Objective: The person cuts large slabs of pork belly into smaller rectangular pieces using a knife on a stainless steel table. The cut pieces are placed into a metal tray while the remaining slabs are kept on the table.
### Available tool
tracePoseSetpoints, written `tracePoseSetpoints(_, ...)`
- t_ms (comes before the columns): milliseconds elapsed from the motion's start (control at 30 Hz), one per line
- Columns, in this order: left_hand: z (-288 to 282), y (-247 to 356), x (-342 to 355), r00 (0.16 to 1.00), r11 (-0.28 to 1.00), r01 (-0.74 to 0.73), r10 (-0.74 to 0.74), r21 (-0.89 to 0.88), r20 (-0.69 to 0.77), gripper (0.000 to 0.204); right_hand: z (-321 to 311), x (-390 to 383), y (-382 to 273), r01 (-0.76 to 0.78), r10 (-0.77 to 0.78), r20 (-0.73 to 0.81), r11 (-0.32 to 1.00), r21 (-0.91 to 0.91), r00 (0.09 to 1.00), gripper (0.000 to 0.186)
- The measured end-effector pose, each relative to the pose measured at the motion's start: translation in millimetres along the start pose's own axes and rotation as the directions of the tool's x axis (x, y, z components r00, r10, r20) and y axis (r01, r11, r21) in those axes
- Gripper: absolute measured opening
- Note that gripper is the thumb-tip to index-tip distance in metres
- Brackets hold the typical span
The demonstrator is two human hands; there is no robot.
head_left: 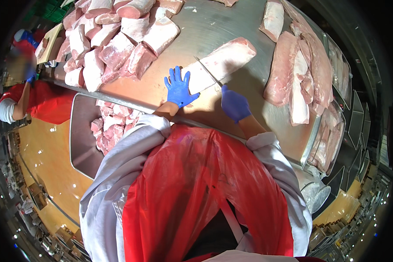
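A long pale slab of meat (233, 59) lies diagonally on the steel table (205, 19). My left hand (179, 91), in a blue glove, rests at its left end with fingers spread out. My right hand (234, 105), gloved in darker blue, grips a knife, whose blade (207, 71) lies across the slab just right of my left hand.
Piled meat chunks (113, 52) fill the table's upper left; long loins (284, 65) lie at right. A metal bin of pieces (81, 150) stands below the table's left edge. Trays of meat (325, 139) line the right side. A co-worker in red (52, 102) is at far left.
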State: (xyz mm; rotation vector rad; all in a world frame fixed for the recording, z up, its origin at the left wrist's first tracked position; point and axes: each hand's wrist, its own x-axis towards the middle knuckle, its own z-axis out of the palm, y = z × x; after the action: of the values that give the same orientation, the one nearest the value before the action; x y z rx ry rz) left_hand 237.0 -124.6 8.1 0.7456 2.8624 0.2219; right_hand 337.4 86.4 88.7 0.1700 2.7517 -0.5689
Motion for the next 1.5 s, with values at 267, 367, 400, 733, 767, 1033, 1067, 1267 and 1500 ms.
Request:
tracePoseSetpoints(267,3,7,-5,0.997,0.997,0.08,-0.08,-0.01,0.013,0.1,5,0,9,0.059,-0.054,-0.079,0.996,0.062,0.995,0.028)
tracePoseSetpoints(367,9,5,-9,0.996,0.996,0.079,-0.081,-0.047,-0.023,0.101,9,2,12,0.079,-0.075,-0.1,0.996,0.029,0.992,0.027)
tracePoseSetpoints(400,10,4,-10,0.996,0.996,0.078,-0.079,-0.054,-0.027,0.103,12,4,15,0.083,-0.08,-0.099,0.996,0.02,0.992,0.026)
tracePoseSetpoints(733,25,-25,-37,0.972,0.984,0.142,-0.159,-0.111,-0.171,0.132,9,9,18,0.101,-0.102,-0.018,0.994,-0.045,0.995,0.025)
tracePoseSetpoints(767,22,-20,-35,0.974,0.987,0.105,-0.127,-0.121,-0.19,0.13,7,7,18,0.112,-0.114,-0.027,0.993,-0.048,0.993,0.025)
tracePoseSetpoints(1033,15,23,3,0.979,0.994,-0.008,-0.015,-0.112,-0.203,0.115,-8,8,22,0.081,-0.078,0.031,0.992,-0.094,0.996,0.026)
tracePoseSetpoints(1067,16,24,8,0.983,0.994,-0.012,-0.007,-0.106,-0.182,0.113,-8,8,22,0.094,-0.092,0.023,0.989,-0.11,0.996,0.027)
tracePoseSetpoints(1267,10,23,24,0.992,0.998,-0.016,0.008,-0.056,-0.128,0.099,-1,5,25,0.107,-0.108,-0.003,0.987,-0.118,0.994,0.03)
tracePoseSetpoints(1500,9,20,26,0.98,0.996,-0.03,0.014,-0.079,-0.197,0.085,-18,7,12,0.017,-0.003,0.137,0.995,-0.098,0.991,0.029)
